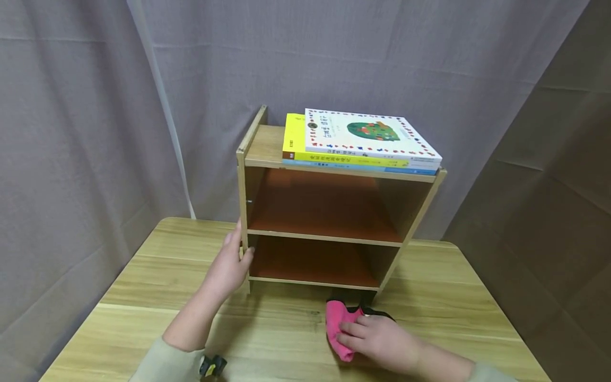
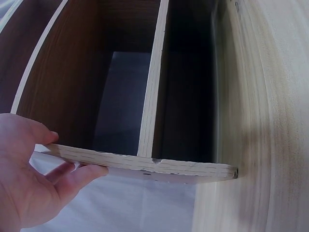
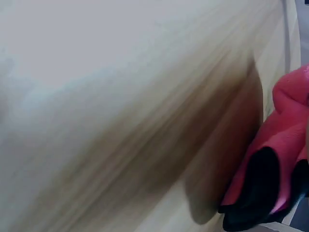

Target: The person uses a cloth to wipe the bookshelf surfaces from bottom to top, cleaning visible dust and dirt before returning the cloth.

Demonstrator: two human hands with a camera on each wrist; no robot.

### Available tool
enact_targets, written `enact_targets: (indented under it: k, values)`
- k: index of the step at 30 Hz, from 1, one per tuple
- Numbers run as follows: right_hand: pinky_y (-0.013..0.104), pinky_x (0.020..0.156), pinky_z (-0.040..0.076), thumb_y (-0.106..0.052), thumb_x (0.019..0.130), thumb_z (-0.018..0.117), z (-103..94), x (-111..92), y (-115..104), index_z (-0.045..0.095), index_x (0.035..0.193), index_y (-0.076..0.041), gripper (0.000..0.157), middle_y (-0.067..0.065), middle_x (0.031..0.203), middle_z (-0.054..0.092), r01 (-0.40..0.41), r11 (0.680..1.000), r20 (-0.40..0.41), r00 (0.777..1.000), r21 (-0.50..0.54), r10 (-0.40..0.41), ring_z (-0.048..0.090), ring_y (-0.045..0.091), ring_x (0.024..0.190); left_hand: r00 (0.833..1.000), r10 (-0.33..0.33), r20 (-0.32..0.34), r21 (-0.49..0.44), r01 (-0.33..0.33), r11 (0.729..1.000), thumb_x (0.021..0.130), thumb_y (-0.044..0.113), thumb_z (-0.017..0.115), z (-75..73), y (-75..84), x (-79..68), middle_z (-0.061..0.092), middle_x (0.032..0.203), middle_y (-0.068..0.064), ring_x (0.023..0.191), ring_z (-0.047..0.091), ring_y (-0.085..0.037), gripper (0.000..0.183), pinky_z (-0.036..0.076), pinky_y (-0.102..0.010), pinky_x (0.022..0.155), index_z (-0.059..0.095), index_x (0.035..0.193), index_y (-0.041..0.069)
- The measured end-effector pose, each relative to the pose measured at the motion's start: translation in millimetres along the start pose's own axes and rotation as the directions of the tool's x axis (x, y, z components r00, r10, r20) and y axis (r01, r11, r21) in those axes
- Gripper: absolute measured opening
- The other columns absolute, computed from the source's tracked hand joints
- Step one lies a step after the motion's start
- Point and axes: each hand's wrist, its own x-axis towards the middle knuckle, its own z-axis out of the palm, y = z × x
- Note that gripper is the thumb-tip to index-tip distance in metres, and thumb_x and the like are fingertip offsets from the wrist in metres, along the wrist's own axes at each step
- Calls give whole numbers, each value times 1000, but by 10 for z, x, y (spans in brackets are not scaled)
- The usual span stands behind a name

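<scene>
A small wooden shelf (image 1: 324, 237) with brown inner boards stands on the table. My left hand (image 1: 232, 268) grips its left side panel, thumb at the front edge and fingers along the outer face. The left wrist view shows that hand (image 2: 34, 174) with the panel's edge (image 2: 145, 163) between thumb and fingers. In front of the shelf's lower right corner, my right hand (image 1: 386, 342) holds a bunched pink cloth with black edging (image 1: 336, 323). The right wrist view catches the pink cloth (image 3: 285, 125) just above the tabletop, while the fingers are mostly out of that view.
Several books (image 1: 367, 135) lie stacked on the shelf's top board, a white one uppermost. The wooden table (image 1: 281, 329) extends around the shelf. Grey curtains (image 1: 334, 58) hang behind. A small black and yellow object (image 1: 212, 366) is by the left sleeve.
</scene>
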Motion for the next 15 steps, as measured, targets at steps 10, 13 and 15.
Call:
enact_targets:
  k: [10, 13, 15]
  values:
    - [33, 83, 53, -39, 95, 65, 19, -107, -195, 73, 115, -21, 28, -2, 114, 69, -184, 978, 119, 978, 100, 172, 66, 14, 100, 1000, -9, 6, 5, 9, 1000, 102, 18, 53, -4, 3, -1, 29, 155, -20, 129, 47, -44, 83, 40, -60, 105, -5, 159, 34]
    - [38, 87, 53, -44, 94, 65, 23, -129, -252, 71, 120, -22, 35, -1, 121, 67, -262, 959, 192, 952, 106, 238, 64, 17, 106, 1000, -15, 13, 5, 15, 1000, 102, 19, 53, 0, 1, -4, 27, 156, -20, 130, 45, -44, 83, 38, -60, 106, -5, 159, 32]
    - [43, 90, 52, -52, 95, 60, 28, -149, -291, 68, 125, -23, 43, 1, 127, 65, -300, 949, 246, 931, 98, 269, 62, 21, 112, 1000, -20, 19, 7, 20, 1000, 102, 19, 52, 1, 2, -8, 26, 156, -21, 131, 44, -44, 82, 38, -60, 106, -6, 159, 30]
